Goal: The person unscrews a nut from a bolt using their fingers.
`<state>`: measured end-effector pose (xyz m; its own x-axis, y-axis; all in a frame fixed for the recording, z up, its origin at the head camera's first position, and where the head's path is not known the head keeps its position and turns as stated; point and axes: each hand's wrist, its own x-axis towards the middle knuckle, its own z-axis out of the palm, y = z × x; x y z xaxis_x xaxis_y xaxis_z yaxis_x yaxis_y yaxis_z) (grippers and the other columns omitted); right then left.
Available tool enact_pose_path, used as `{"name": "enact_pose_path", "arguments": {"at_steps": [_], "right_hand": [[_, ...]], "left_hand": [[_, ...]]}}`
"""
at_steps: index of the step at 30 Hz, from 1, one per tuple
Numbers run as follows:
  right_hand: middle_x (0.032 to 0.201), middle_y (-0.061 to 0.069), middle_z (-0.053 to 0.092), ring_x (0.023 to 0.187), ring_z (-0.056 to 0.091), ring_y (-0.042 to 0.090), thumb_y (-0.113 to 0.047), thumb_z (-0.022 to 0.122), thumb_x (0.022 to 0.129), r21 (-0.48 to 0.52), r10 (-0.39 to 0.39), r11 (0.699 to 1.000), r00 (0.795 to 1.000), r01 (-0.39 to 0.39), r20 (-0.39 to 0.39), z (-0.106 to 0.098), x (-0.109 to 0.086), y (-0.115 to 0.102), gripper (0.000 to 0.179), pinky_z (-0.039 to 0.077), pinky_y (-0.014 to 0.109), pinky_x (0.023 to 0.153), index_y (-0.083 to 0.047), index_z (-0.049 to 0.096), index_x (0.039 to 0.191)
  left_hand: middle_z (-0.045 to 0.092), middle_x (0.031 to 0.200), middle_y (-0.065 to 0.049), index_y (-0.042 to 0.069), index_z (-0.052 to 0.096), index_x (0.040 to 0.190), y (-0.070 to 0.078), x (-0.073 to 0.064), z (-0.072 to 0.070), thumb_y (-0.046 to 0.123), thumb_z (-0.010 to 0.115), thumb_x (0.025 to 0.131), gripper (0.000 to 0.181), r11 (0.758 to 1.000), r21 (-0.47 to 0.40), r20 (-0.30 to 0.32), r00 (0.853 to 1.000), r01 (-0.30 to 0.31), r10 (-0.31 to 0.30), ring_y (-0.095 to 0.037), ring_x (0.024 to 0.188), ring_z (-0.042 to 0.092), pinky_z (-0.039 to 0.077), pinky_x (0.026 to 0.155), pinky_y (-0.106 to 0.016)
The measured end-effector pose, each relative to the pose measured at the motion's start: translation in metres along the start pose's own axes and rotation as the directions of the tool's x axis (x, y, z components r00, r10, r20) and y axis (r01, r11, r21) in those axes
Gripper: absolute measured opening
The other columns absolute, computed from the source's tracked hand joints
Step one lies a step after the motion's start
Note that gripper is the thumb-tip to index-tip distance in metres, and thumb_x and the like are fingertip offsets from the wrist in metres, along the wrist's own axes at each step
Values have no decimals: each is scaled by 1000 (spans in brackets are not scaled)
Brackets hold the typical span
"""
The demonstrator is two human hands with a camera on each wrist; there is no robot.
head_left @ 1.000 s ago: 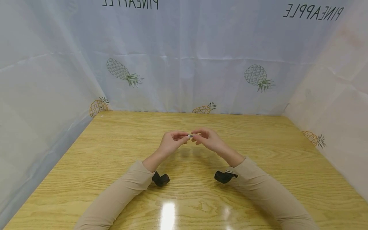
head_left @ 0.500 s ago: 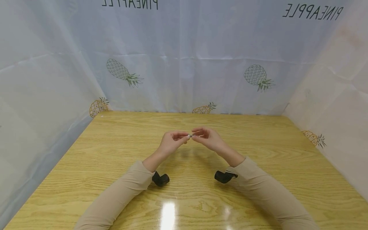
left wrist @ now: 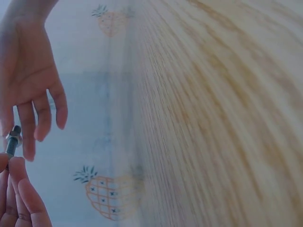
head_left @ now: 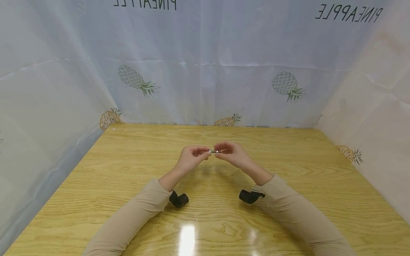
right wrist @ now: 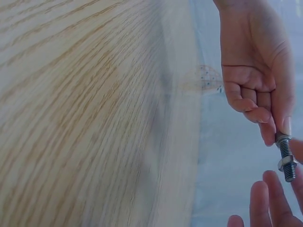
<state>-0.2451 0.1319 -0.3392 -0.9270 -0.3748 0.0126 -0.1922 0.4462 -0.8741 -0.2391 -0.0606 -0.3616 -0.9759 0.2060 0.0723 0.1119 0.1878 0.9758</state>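
My left hand [head_left: 189, 159] pinches a metal bolt [head_left: 213, 152] by its head end, between thumb and fingertips, above the table. The bolt lies level and points toward my right hand [head_left: 235, 155]. A nut [right wrist: 287, 164] sits on the threads near the free end, with a short stub of thread beyond it. My right thumb and fingers are spread around that end, with the index finger raised off it in the head view. In the left wrist view the right hand's fingers hang fairly straight beside the nut [left wrist: 13, 135].
The wood-grain table [head_left: 134, 170] extends below both hands. Black wrist mounts [head_left: 180, 200] stick out at both sleeve cuffs. Pineapple-print curtain [head_left: 201, 89] encloses the table at the back and sides.
My right fingers have parted from the bolt's free end, which they covered before, so the nut and more of the bolt now show. The left hand stays in place.
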Motion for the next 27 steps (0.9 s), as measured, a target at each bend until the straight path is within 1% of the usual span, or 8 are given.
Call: {"name": "enact_pose_path", "arguments": {"at_steps": [3, 7, 11, 13, 15, 19, 23, 27], "right_hand": [[120, 17, 62, 110, 58, 33, -29, 57, 94, 25, 35, 999, 999, -36, 25, -1, 0, 0, 40, 46, 49, 96, -4, 55, 126], [114, 18, 64, 105, 61, 34, -31, 52, 96, 30, 64, 997, 997, -65, 45, -1, -1, 0, 36, 44, 51, 97, -5, 59, 120], [116, 18, 62, 103, 61, 29, -23, 56, 94, 9, 30, 1000, 999, -30, 19, 0, 0, -1, 30, 46, 49, 94, -5, 60, 118], [120, 17, 60, 105, 60, 28, -20, 59, 92, 5, 18, 1000, 1000, -18, 8, 0, -1, -1, 32, 47, 49, 94, -5, 58, 120], [123, 16, 58, 107, 59, 28, -21, 60, 92, 1, 16, 1000, 1000, -16, 4, 0, -1, -1, 35, 47, 49, 94, -5, 56, 123], [122, 19, 59, 109, 58, 34, -26, 54, 95, 19, 13, 1000, 1000, -13, 21, -1, 0, -1, 40, 47, 50, 94, -3, 53, 128], [116, 21, 63, 108, 59, 38, -26, 51, 97, 39, 19, 999, 999, -21, 38, -1, 0, 0, 37, 46, 50, 95, -1, 57, 123], [115, 20, 63, 103, 61, 32, -23, 55, 95, 21, 20, 1000, 999, -21, 26, 0, 0, 0, 31, 47, 48, 94, -2, 59, 118]], "left_hand": [[69, 107, -16, 4, 68, 110, 1, 0, 0, 20, 65, 88, 27, 1000, 9, -3, 1000, -4, 4, -9, 81, 65, 51, 89, -44], [69, 106, -14, 5, 68, 109, 1, -1, 0, 20, 66, 88, 26, 1000, 19, -5, 1000, -6, 6, -11, 82, 66, 52, 87, -42], [69, 106, -14, 5, 69, 109, 1, 0, 0, 20, 65, 88, 26, 1000, 21, -5, 1000, -9, 9, -11, 82, 66, 53, 86, -40], [69, 106, -15, 5, 68, 109, 1, 0, 0, 19, 65, 88, 26, 1000, 18, -4, 1000, -10, 10, -11, 82, 66, 52, 87, -41], [69, 106, -16, 4, 68, 110, 0, 0, 0, 19, 65, 88, 27, 1000, 14, -2, 1000, -8, 8, -11, 82, 66, 52, 88, -42], [68, 108, -17, 3, 67, 111, 0, 1, 0, 20, 66, 88, 29, 1000, 7, -2, 1000, -8, 8, -14, 84, 67, 51, 89, -44], [68, 109, -18, 2, 66, 112, 2, 0, 0, 19, 65, 89, 29, 1000, 6, 4, 1000, 4, -4, -14, 84, 67, 50, 90, -46], [67, 108, -21, -2, 65, 112, 11, -5, -1, 14, 63, 89, 28, 1000, 6, 12, 1000, 14, -14, -9, 80, 65, 50, 91, -47]]}}
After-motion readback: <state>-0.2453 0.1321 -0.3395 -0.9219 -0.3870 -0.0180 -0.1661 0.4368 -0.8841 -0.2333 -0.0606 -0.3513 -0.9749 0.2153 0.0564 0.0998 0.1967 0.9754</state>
